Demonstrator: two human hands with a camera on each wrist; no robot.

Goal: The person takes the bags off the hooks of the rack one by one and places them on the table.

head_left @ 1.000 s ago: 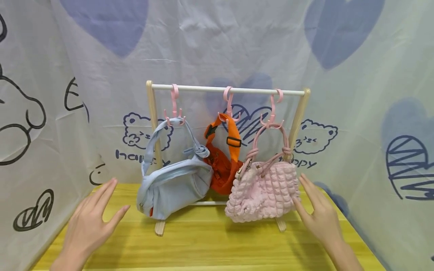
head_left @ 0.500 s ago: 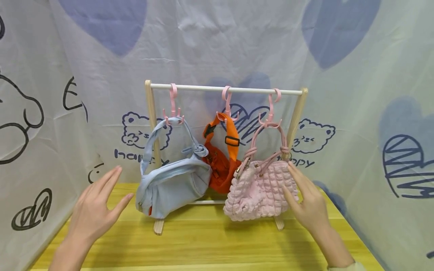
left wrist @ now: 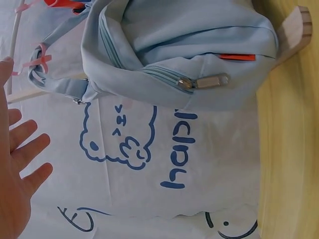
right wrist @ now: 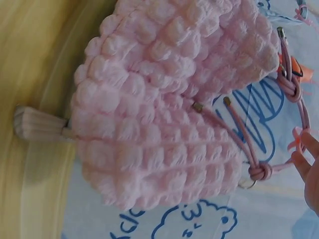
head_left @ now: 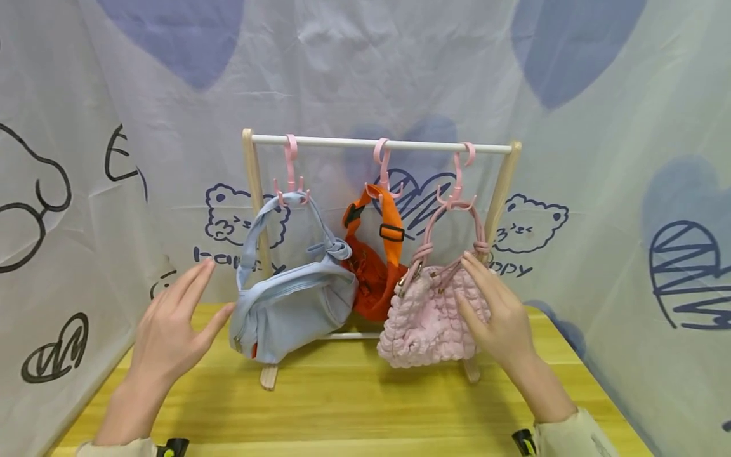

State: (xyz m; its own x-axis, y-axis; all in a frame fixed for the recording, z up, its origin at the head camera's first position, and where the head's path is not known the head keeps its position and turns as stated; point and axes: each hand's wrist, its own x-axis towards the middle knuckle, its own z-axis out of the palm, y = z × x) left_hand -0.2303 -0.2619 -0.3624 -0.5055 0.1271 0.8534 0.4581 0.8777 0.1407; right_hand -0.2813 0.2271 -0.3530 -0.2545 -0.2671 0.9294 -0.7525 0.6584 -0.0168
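Three bags hang by their straps from pink hooks on a small rack. On the left is a light blue shoulder bag (head_left: 297, 311) with a zip and a red tag. An orange-red waist bag (head_left: 374, 279) with black buckles hangs in the middle. At the right hangs a pink bubbly handbag (head_left: 425, 324) with cord handles. My left hand (head_left: 174, 324), fingers extended, is beside the blue bag and holds nothing. In the head view my right hand (head_left: 499, 317), also with extended fingers, overlaps the pink handbag's right side; the right wrist view shows its fingertips near the handle.
The rack has a white top bar (head_left: 342, 142), wooden side posts (head_left: 502, 184) and feet standing on a yellow wooden table (head_left: 354, 412). A printed white cloth (head_left: 354, 63) with hearts and bears encloses the back and sides. Pink hooks (head_left: 290, 158) hang along the bar.
Both hands have moved forward and inward, the right one further, from beside the pink handbag to in front of it. Sleeve cuffs have come into view. The bags hang as before.
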